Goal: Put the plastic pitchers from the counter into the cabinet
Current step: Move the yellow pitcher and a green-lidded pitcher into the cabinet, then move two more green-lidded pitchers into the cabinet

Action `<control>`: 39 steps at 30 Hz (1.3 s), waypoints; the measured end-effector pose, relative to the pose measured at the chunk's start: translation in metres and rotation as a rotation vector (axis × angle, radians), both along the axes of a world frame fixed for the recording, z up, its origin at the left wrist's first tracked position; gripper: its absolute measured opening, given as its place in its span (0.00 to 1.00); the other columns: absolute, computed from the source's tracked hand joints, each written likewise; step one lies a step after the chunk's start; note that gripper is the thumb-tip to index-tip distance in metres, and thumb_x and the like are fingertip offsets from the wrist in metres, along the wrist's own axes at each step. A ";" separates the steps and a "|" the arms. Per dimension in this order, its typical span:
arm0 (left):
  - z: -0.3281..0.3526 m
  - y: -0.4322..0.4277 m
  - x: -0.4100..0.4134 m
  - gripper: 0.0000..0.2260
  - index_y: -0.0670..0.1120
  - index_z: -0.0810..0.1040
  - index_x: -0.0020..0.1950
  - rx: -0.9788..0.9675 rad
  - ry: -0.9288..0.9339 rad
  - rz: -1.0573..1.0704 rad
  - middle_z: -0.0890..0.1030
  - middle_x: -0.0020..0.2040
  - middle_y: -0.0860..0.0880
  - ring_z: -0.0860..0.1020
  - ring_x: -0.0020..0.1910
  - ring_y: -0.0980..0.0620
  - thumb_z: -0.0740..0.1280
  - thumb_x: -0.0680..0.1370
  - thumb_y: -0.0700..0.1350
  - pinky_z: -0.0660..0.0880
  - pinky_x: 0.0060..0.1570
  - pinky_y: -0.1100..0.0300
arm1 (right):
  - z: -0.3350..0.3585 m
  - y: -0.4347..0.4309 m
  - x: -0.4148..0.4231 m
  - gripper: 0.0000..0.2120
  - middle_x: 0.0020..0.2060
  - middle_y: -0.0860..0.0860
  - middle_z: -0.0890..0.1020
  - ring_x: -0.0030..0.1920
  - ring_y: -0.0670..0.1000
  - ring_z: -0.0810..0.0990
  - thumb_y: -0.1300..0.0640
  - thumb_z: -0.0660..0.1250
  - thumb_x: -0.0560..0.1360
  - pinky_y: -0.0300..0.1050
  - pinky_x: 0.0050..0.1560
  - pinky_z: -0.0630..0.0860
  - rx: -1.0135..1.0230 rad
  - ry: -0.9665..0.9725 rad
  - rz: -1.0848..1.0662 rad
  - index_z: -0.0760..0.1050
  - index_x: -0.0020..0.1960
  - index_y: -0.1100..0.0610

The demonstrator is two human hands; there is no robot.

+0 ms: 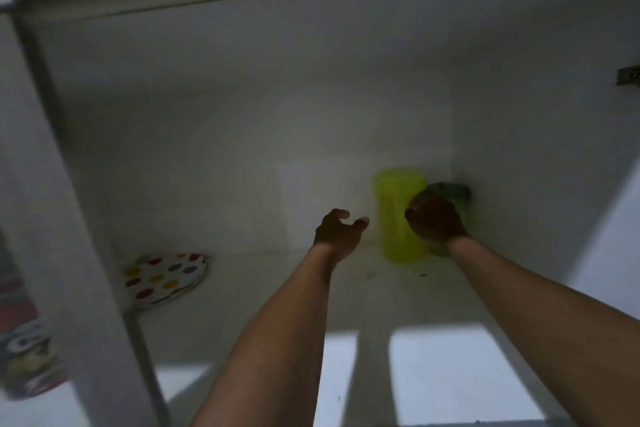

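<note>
A yellow-green plastic pitcher [398, 215] stands upright on the cabinet shelf [277, 288], near the back right corner. Behind it on the right, a darker green pitcher [453, 192] is pressed into the corner, mostly hidden by my right hand. My right hand [436, 218] is wrapped around the green pitcher, beside the yellow-green one. My left hand [337, 232] hovers just left of the yellow-green pitcher with its fingers spread and curled, apart from it and holding nothing.
A stack of polka-dot plates [166, 276] lies at the shelf's left front. The white cabinet divider [69, 218] rises on the left, with colourful packaging [24, 350] beyond it. A hinge [628, 75] sits on the right wall.
</note>
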State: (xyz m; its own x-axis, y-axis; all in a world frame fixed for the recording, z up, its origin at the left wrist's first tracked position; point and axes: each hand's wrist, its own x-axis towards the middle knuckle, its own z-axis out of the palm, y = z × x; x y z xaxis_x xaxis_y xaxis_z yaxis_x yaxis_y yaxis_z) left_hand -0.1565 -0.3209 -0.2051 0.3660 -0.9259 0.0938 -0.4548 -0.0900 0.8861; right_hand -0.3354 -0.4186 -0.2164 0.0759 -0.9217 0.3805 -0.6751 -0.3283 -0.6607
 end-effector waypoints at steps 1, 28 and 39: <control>0.002 0.025 0.012 0.25 0.49 0.76 0.67 -0.008 -0.005 0.014 0.80 0.63 0.47 0.78 0.65 0.43 0.70 0.75 0.60 0.75 0.61 0.54 | 0.006 0.024 0.019 0.08 0.55 0.56 0.81 0.58 0.61 0.79 0.48 0.62 0.72 0.44 0.49 0.70 -0.009 0.004 0.026 0.75 0.46 0.50; -0.123 0.865 0.468 0.10 0.44 0.77 0.46 0.266 0.149 1.321 0.76 0.42 0.41 0.75 0.39 0.44 0.70 0.78 0.50 0.70 0.40 0.55 | -0.120 0.730 0.665 0.11 0.44 0.53 0.82 0.48 0.58 0.79 0.51 0.67 0.71 0.49 0.48 0.76 0.292 0.008 1.299 0.77 0.48 0.58; -0.302 0.893 0.571 0.25 0.38 0.78 0.63 0.634 0.526 1.442 0.81 0.62 0.39 0.80 0.61 0.40 0.74 0.73 0.54 0.75 0.50 0.55 | -0.304 0.816 0.815 0.38 0.63 0.58 0.78 0.62 0.59 0.78 0.43 0.77 0.63 0.49 0.58 0.77 0.776 0.728 1.291 0.74 0.66 0.61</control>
State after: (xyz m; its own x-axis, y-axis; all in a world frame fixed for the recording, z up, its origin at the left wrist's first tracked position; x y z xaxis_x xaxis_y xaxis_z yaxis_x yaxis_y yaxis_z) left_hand 0.4141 0.5719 -0.5076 0.7676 0.3391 -0.5439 0.6339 -0.5268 0.5663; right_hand 0.4793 0.3970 -0.5204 0.8275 -0.0585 -0.5584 -0.4590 -0.6432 -0.6129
